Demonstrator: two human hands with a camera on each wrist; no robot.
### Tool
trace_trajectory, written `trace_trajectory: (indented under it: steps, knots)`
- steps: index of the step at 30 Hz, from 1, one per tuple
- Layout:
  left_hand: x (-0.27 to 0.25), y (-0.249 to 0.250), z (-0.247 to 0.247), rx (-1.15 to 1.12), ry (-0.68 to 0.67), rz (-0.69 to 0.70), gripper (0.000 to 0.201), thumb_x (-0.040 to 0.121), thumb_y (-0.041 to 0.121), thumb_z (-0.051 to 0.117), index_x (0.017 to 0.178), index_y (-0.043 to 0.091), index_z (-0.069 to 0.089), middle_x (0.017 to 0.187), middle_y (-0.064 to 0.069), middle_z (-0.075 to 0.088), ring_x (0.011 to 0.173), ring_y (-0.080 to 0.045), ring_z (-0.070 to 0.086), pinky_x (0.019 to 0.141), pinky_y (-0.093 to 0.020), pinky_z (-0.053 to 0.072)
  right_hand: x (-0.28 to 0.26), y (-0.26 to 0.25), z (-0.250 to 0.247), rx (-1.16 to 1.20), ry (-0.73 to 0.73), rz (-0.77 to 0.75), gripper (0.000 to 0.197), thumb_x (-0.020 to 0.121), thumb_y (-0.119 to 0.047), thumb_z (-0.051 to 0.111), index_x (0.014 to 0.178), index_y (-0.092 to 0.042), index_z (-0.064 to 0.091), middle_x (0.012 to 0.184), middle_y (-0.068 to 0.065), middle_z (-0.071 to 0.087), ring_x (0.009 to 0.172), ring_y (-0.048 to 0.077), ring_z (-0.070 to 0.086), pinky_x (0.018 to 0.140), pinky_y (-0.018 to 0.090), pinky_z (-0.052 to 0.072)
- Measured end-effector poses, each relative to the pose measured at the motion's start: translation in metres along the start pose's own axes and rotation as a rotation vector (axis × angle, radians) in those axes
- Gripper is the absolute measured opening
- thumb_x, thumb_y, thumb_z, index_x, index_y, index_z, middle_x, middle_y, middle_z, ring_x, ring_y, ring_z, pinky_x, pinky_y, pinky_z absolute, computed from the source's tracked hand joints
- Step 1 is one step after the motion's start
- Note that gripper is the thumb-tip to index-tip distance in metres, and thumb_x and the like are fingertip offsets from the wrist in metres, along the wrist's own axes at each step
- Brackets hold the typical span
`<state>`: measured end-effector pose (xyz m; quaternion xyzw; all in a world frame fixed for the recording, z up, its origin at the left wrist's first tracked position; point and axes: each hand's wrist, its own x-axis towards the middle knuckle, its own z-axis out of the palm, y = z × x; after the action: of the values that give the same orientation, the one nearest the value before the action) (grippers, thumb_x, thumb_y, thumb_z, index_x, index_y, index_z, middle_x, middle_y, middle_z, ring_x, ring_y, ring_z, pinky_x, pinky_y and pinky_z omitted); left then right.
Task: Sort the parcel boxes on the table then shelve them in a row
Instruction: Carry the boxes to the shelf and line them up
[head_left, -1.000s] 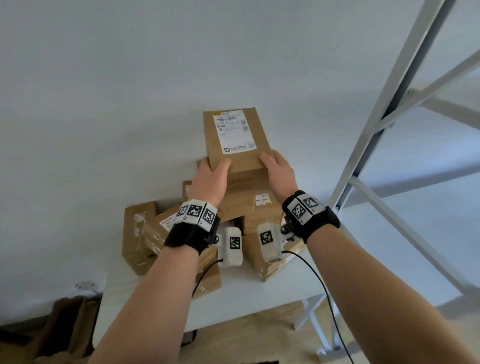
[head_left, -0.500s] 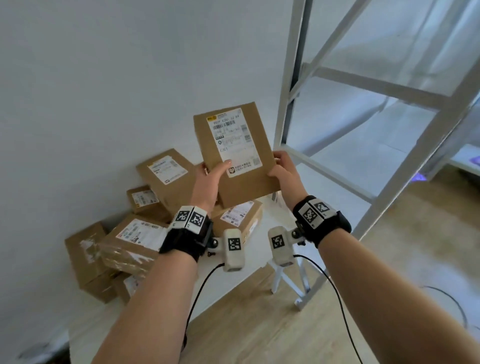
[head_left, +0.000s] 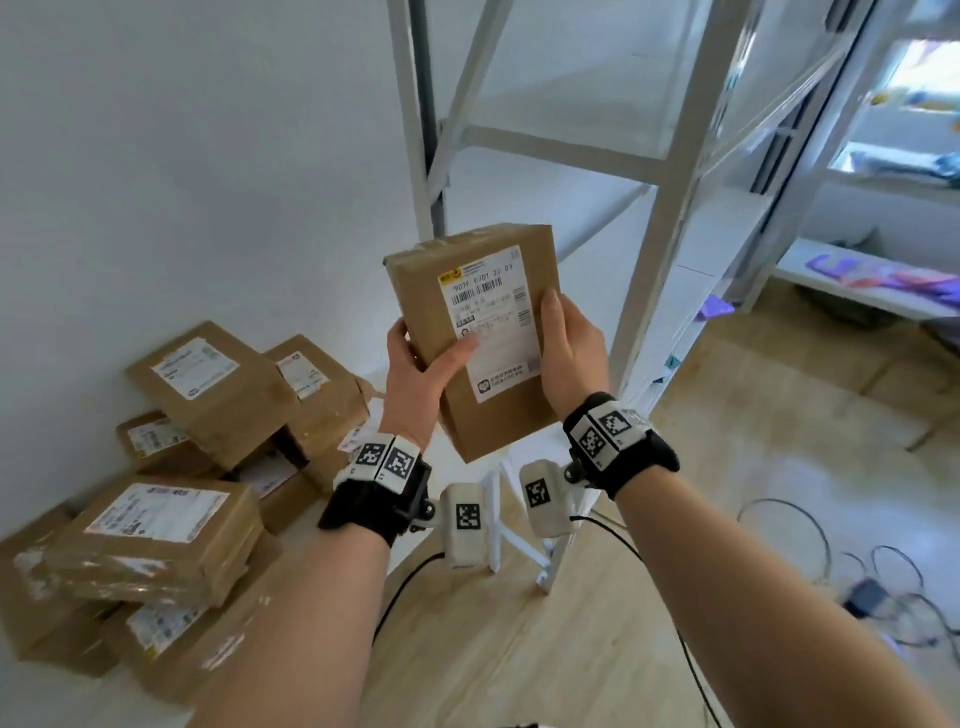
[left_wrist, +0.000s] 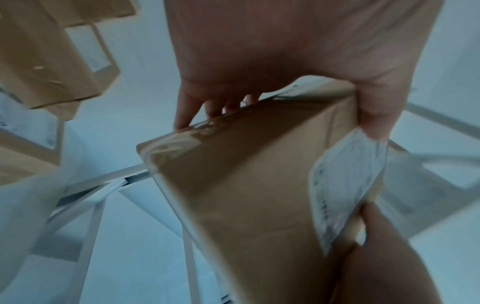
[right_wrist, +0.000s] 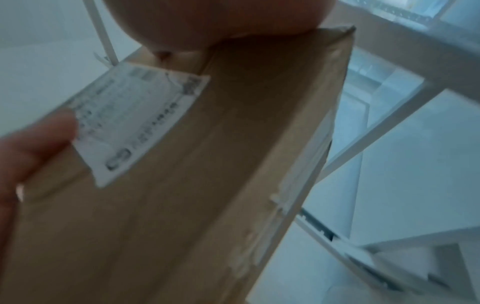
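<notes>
A brown cardboard parcel box (head_left: 426, 291) with a white shipping label is held in the air between both hands, label side up. My left hand (head_left: 421, 358) grips its left edge, thumb across the label and fingers underneath. My right hand (head_left: 566, 348) grips the right edge, thumb on top. The left wrist view shows the box (left_wrist: 246, 185) from below with my fingers (left_wrist: 187, 115) curled over its far edge. In the right wrist view the box (right_wrist: 207, 185) fills the frame, blurred. The white metal shelf rack (head_left: 670, 218) stands just behind and right of the box.
Several taped parcel boxes (head_left: 208, 384) lie piled on the white table (head_left: 306, 525) at the lower left, against the white wall. Wooden floor with loose cables (head_left: 883, 587) spreads to the right. A second shelf (head_left: 857, 280) with purple items stands at the far right.
Both hands lifted the box off the pile and carried it right, toward the rack. The view swung right, so the pile now sits at the lower left.
</notes>
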<state>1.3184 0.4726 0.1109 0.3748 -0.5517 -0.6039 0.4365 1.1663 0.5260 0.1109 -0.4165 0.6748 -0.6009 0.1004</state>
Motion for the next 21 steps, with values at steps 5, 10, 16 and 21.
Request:
trace_trajectory:
  steps: [5, 10, 16, 21]
  knots:
    - [-0.017, -0.005, 0.058, 0.101, -0.076, 0.155, 0.090, 0.063, 0.040, 0.085, 0.131, 0.008, 0.036, 0.117, 0.003, 0.062, 0.100, -0.005, 0.068, 0.079, -0.026, 0.058, 0.001, 0.027, -0.061, -0.028, 0.131, -0.074, 0.066, 0.093, -0.065, 0.024, 0.079, -0.008, 0.054, 0.071, 0.010, 0.059, 0.066, 0.027, 0.058, 0.061, 0.046, 0.051]
    - [-0.028, -0.027, 0.123, 0.153, -0.133, 0.201, 0.083, 0.061, 0.049, 0.083, 0.122, 0.017, 0.037, 0.123, -0.006, 0.063, 0.109, -0.022, 0.066, 0.085, -0.050, 0.057, 0.003, 0.057, -0.128, -0.062, 0.189, -0.094, 0.050, 0.093, -0.060, 0.022, 0.065, -0.024, 0.043, 0.058, -0.010, 0.047, 0.052, 0.003, 0.045, 0.052, 0.023, 0.034]
    - [-0.042, -0.041, 0.221, 0.242, -0.147, 0.261, 0.086, 0.058, 0.054, 0.081, 0.123, 0.018, 0.037, 0.120, 0.002, 0.061, 0.107, -0.013, 0.065, 0.085, -0.045, 0.058, 0.019, 0.100, -0.212, -0.091, 0.284, -0.054, 0.046, 0.093, -0.057, 0.020, 0.060, -0.029, 0.036, 0.054, -0.012, 0.041, 0.049, 0.002, 0.043, 0.052, 0.020, 0.029]
    - [-0.035, -0.050, 0.303, 0.232, -0.188, 0.218, 0.087, 0.056, 0.059, 0.077, 0.122, 0.017, 0.039, 0.118, 0.004, 0.061, 0.105, -0.010, 0.065, 0.087, -0.041, 0.058, 0.046, 0.134, -0.284, -0.191, 0.282, 0.017, 0.049, 0.093, -0.062, 0.017, 0.062, -0.033, 0.042, 0.058, -0.011, 0.050, 0.057, 0.005, 0.048, 0.058, 0.027, 0.034]
